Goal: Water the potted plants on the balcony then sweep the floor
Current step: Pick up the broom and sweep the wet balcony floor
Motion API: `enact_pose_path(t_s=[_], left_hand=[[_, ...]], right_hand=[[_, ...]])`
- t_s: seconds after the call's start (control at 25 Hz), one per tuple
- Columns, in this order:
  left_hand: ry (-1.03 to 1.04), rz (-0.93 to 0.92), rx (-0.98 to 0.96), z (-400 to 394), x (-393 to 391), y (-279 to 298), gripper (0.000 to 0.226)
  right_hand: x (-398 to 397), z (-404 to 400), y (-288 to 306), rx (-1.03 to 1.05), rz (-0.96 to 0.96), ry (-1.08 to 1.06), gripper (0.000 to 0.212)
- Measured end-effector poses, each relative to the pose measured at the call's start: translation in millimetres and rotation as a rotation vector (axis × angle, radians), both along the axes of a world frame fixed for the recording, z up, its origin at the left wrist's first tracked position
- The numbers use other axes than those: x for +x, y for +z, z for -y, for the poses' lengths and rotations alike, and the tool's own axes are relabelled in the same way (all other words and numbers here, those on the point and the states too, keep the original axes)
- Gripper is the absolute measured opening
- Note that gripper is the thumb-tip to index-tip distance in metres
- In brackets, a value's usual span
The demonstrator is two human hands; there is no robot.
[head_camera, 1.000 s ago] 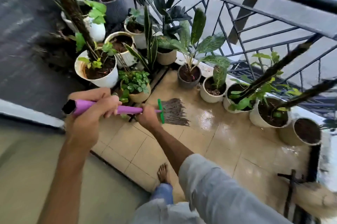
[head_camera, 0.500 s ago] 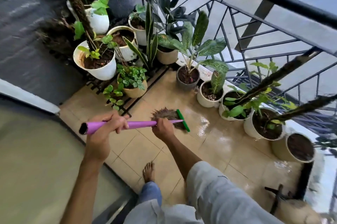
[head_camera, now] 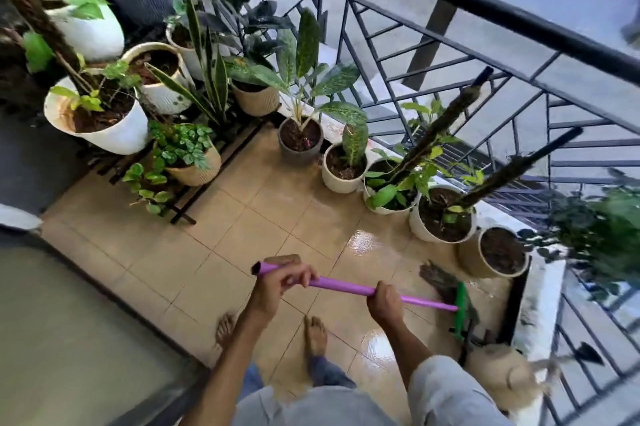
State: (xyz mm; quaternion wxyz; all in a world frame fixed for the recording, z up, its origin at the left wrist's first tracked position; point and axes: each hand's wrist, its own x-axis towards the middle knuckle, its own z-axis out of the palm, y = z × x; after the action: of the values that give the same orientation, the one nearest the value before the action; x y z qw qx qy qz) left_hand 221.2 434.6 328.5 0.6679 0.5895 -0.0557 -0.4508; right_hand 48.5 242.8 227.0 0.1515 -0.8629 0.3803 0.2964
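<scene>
I hold a broom with a purple handle (head_camera: pixel 349 286), a green head (head_camera: pixel 461 311) and dark bristles (head_camera: pixel 440 282). My left hand (head_camera: pixel 280 283) grips the handle near its top end. My right hand (head_camera: pixel 386 302) grips it lower down, close to the head. The bristles touch the wet beige tiled floor (head_camera: pixel 242 242) at the right, near a beige pot (head_camera: pixel 495 252). Potted plants line the railing, among them a grey pot (head_camera: pixel 300 143) and a white pot (head_camera: pixel 441 217). More pots, such as a large white pot (head_camera: pixel 100 120), stand at the back left.
A black metal railing (head_camera: pixel 485 6) bounds the balcony at the right and back. A black rack (head_camera: pixel 194 197) under the left pots reaches onto the tiles. A straw-coloured object (head_camera: pixel 502 377) lies at the lower right. My bare feet (head_camera: pixel 313 335) stand on the tiles. A door sill (head_camera: pixel 114 290) runs at the left.
The broom has swung from the left pots across the floor to the right, near the beige pot. Both hands moved right with it, and the view has turned that way.
</scene>
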Motion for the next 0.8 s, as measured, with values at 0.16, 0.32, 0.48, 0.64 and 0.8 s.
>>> enact_pose_path(t_s=[0.16, 0.32, 0.48, 0.64, 0.8], left_hand=[[-0.079, 0.085, 0.005, 15.0, 7.6, 11.1, 0.028], [0.033, 0.146, 0.070, -30.6, 42.8, 19.2, 0.036], [0.169, 0.245, 0.068, -97.0, 84.8, 37.5, 0.033], [0.365, 0.334, 0.113, -183.4, 117.3, 54.9, 0.037], [0.542, 0.417, 0.141, -283.9, 138.6, 70.9, 0.032]], right_hand=[[21.1, 12.7, 6.2, 0.045, -0.007, -0.159, 0.023], [85.8, -23.0, 15.0, 0.135, 0.073, -0.171, 0.029], [162.5, -76.7, 20.2, 0.198, 0.155, -0.061, 0.030], [251.8, -154.5, 23.0, 0.272, 0.179, 0.143, 0.033], [330.7, -251.2, 38.3, 0.361, 0.203, 0.321, 0.033]])
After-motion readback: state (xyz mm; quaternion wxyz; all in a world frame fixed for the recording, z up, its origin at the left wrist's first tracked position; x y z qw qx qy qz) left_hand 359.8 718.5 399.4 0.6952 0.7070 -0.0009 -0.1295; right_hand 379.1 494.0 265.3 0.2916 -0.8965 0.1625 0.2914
